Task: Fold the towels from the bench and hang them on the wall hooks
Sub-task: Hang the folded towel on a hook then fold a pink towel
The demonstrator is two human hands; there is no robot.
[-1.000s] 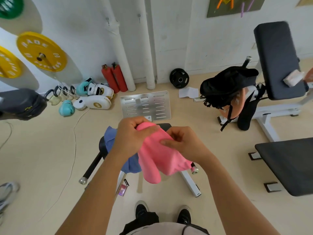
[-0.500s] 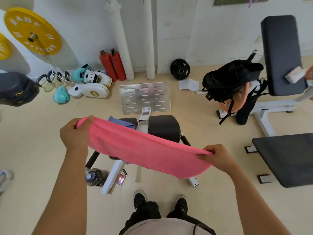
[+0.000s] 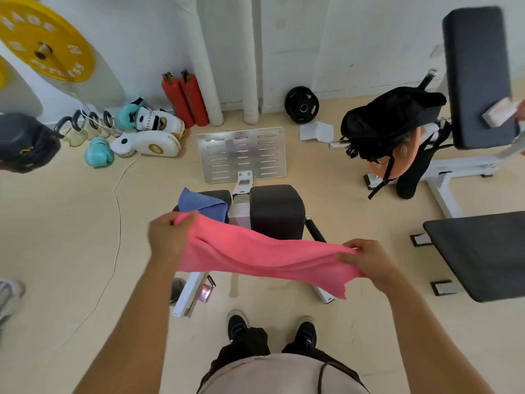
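Pale beige gym floor (image 3: 71, 237) runs up to a white wall, seen from above over the person's own arms. Left hand (image 3: 167, 237) is closed around one end of a pink towel (image 3: 255, 251), with the cloth bunched in its grip; right hand (image 3: 366, 260) pinches the other end between thumb and fingers. Between them the pink towel is stretched out in the air, sagging a little in the middle, its far right corner hanging below the right hand. It hangs above and in front of the table (image 3: 277, 209), a small black-padded bench on a white frame, touching nothing but the hands.

Just beyond the left hand a blue towel (image 3: 203, 201) lies crumpled on the left pad of the table. Past the pads a perforated metal plate (image 3: 241, 153) stands at the end of the frame. Under the towel, on the floor beside the white leg, lies a small pink packet (image 3: 205, 292). The person's black shoes (image 3: 237, 325) stand directly below.

Farther out, two red fire extinguishers (image 3: 184, 99) lean at the wall, with white and teal boxing gloves (image 3: 142, 129) to their left and a yellow weight plate (image 3: 45, 41) above. To the right sit a black weight plate (image 3: 301, 105), a black backpack (image 3: 389, 120) and another padded bench (image 3: 480, 78).
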